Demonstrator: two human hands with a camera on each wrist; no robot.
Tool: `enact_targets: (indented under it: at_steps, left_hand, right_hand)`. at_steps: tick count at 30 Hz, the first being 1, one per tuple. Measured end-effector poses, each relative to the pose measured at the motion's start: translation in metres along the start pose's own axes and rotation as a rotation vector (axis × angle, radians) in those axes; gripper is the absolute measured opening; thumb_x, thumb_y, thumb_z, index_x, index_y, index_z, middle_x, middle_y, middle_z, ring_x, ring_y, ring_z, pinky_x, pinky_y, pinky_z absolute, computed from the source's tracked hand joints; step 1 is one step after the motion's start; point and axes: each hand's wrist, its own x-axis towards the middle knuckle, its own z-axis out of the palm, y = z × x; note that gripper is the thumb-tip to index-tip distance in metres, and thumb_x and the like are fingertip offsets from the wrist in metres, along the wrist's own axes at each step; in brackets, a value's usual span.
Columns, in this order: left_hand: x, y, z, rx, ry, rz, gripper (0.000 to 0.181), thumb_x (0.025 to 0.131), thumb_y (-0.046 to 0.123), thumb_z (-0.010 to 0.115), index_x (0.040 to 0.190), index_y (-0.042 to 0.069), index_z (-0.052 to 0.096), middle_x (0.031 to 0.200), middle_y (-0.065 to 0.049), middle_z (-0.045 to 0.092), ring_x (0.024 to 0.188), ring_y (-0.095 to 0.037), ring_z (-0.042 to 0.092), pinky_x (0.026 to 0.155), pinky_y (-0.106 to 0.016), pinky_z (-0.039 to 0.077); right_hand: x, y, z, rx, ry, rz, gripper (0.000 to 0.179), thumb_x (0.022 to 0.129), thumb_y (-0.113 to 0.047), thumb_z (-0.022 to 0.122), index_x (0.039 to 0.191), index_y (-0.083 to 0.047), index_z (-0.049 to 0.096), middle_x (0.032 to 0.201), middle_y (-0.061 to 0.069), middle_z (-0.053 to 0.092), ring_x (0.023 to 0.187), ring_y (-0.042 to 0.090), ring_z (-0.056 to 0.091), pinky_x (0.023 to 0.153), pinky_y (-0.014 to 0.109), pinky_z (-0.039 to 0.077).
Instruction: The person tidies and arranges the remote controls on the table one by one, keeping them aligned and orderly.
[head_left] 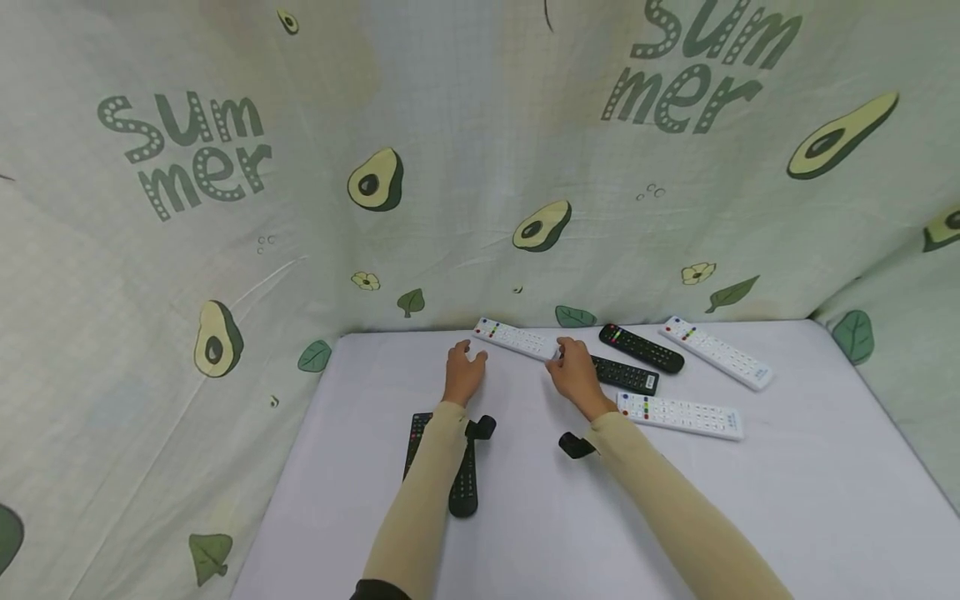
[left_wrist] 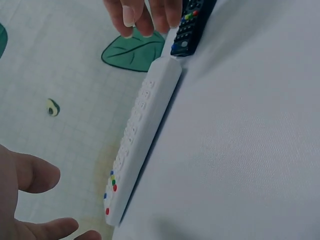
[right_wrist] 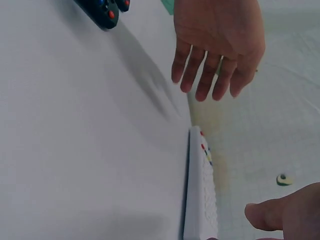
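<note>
A white remote control (head_left: 513, 337) with small coloured buttons lies at the back of the table, slanting between the two hands. My left hand (head_left: 465, 375) is beside its left end, thumb and fingers spread with a gap between them. In the left wrist view, that thumb (left_wrist: 37, 172) is apart from the remote. My right hand (head_left: 576, 373) is at the remote's right end, fingers loosely bent. The right wrist view has its thumb (right_wrist: 270, 214) held away from the white remote (right_wrist: 199, 195). Behind the right hand, a black remote (head_left: 628, 375) is partly covered.
To the right lie another black remote (head_left: 641, 348) and two white ones, one at the back (head_left: 716, 352) and one nearer (head_left: 678, 416). Two black remotes, one outer (head_left: 416, 433) and one inner (head_left: 464, 487), are partly under my left forearm. A printed cloth (head_left: 450, 125) hangs behind the table.
</note>
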Motion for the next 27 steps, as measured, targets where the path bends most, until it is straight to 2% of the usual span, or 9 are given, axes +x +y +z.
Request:
enact_targets:
  at_steps: [3, 8, 11, 21, 27]
  left_hand:
    - [0.005, -0.001, 0.002, -0.017, -0.003, -0.009, 0.058, 0.105, 0.022, 0.057, 0.155, -0.005, 0.044, 0.155, -0.028, 0.045, 0.147, -0.042, 0.042, 0.122, -0.054, 0.037]
    - [0.011, -0.003, 0.004, -0.038, -0.024, -0.027, 0.061, 0.105, 0.023, 0.055, 0.157, -0.004, 0.04, 0.16, -0.026, 0.041, 0.152, -0.041, 0.036, 0.125, -0.054, 0.032]
    - [0.015, -0.004, 0.005, -0.047, -0.03, -0.033, 0.063, 0.105, 0.023, 0.055, 0.158, -0.004, 0.038, 0.163, -0.027, 0.038, 0.155, -0.041, 0.033, 0.127, -0.053, 0.03]
    - [0.024, -0.007, 0.006, -0.085, -0.056, -0.068, 0.066, 0.106, 0.023, 0.055, 0.162, -0.001, 0.031, 0.169, -0.025, 0.03, 0.158, -0.04, 0.026, 0.128, -0.055, 0.026]
    - [0.033, -0.01, 0.007, -0.078, -0.077, -0.076, 0.067, 0.106, 0.024, 0.054, 0.163, 0.001, 0.03, 0.169, -0.024, 0.03, 0.156, -0.042, 0.031, 0.128, -0.053, 0.028]
  right_hand:
    - [0.007, -0.001, 0.001, -0.019, -0.016, 0.02, 0.053, 0.102, -0.005, 0.065, 0.146, 0.018, 0.046, 0.131, 0.036, 0.055, 0.11, 0.041, 0.061, 0.096, 0.052, 0.055]
    - [0.019, -0.003, 0.005, -0.05, -0.058, 0.055, 0.055, 0.104, -0.006, 0.062, 0.148, 0.018, 0.042, 0.14, 0.039, 0.05, 0.13, 0.048, 0.055, 0.111, 0.057, 0.048]
    - [0.024, -0.003, 0.006, -0.079, -0.081, 0.075, 0.056, 0.104, -0.007, 0.061, 0.15, 0.019, 0.04, 0.145, 0.041, 0.046, 0.137, 0.05, 0.05, 0.116, 0.058, 0.044]
    - [0.034, -0.002, 0.009, -0.175, -0.13, 0.08, 0.056, 0.103, -0.006, 0.061, 0.149, 0.02, 0.041, 0.145, 0.042, 0.047, 0.137, 0.051, 0.051, 0.116, 0.057, 0.044]
    - [0.038, -0.001, 0.009, -0.202, -0.139, 0.062, 0.056, 0.101, -0.004, 0.062, 0.147, 0.022, 0.042, 0.144, 0.043, 0.047, 0.135, 0.051, 0.053, 0.116, 0.057, 0.045]
